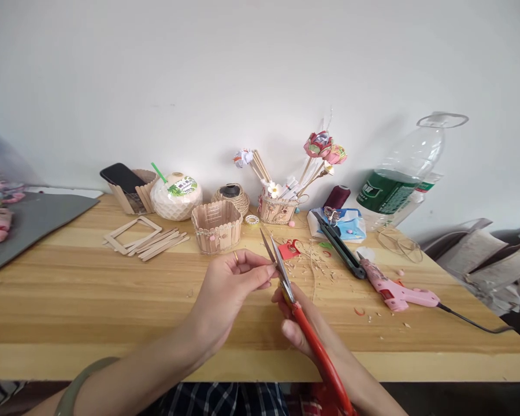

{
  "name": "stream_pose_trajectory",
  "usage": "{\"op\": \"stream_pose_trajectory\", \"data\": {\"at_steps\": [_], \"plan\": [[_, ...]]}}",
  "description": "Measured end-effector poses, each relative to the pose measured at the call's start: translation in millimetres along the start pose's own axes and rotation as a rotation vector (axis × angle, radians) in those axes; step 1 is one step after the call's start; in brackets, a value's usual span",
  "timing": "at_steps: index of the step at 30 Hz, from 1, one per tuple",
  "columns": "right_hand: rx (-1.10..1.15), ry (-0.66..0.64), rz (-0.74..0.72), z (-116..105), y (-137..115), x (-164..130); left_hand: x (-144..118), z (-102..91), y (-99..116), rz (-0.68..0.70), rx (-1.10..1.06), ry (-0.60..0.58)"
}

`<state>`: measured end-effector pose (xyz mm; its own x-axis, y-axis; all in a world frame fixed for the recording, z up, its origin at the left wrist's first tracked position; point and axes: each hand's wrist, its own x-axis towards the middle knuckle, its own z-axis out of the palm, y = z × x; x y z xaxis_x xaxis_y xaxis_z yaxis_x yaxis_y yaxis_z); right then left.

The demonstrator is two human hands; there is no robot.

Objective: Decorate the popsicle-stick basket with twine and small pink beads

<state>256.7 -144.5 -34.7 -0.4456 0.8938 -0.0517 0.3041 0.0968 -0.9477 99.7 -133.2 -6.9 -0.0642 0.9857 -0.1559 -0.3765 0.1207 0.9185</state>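
Observation:
My right hand holds a pair of scissors with long red handles. Their blades point up and away from me, slightly parted. Fingers and thumb of my left hand are pinched together beside the blades. Whatever is between those fingertips is too small to make out. Both hands are above the front half of the wooden table. Just beyond the blades lie a red scrap and many pale shavings. Left of them stands a small craft-stick basket with a beaded rim.
A pink glue gun with its cord and a dark utility knife lie at right. Loose craft sticks lie at left. Along the wall stand a coconut, a twine spool, a flower basket and a large bottle.

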Motion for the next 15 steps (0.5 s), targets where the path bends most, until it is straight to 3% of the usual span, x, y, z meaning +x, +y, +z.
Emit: {"op": "stream_pose_trajectory", "data": {"at_steps": [15], "plan": [[-0.034, -0.08, 0.009, -1.2, -2.9, 3.6, -4.3, -1.6, -1.2, 0.048, 0.055, 0.042]]}}
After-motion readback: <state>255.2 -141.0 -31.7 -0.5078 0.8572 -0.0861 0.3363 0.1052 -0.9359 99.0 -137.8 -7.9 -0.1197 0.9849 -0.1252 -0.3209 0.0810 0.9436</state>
